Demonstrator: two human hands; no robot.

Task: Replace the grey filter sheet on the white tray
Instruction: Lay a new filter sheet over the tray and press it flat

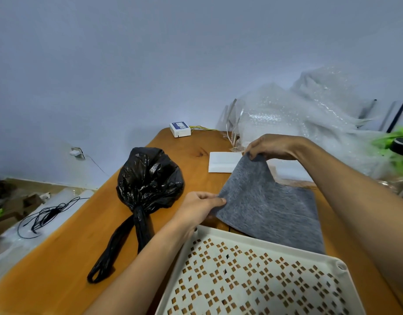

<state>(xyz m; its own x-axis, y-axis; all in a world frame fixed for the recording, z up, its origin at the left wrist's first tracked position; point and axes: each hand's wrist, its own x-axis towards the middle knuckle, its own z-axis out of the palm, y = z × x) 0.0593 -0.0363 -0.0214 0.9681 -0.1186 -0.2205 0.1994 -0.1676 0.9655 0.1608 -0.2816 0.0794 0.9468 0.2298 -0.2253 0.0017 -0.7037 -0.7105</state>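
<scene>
Head view, L to R: a knotted black plastic bin bag [148, 178] lies on the orange-brown wooden tabletop [66, 258]. Left hand [199, 209] fingers pinch the near-left corner of the grey felt filter sheet [268, 205]; right hand [272, 147] fingers pinch its far corner, lifting it. Sheet's near edge hangs just behind the white perforated plastic tray [259, 278], w/ crumpled clear bubble wrap [309, 119] far right.

There are two hands: one left hand [201, 206] and one right hand [272, 146]. There is one grey filter sheet [267, 203], one white perforated tray [259, 276] at 5 o'clock, one tied black plastic bag [148, 176] at 9 o'clock, one small white box [180, 129] at 12 o'clock, and one white flat sheet [222, 161].
</scene>
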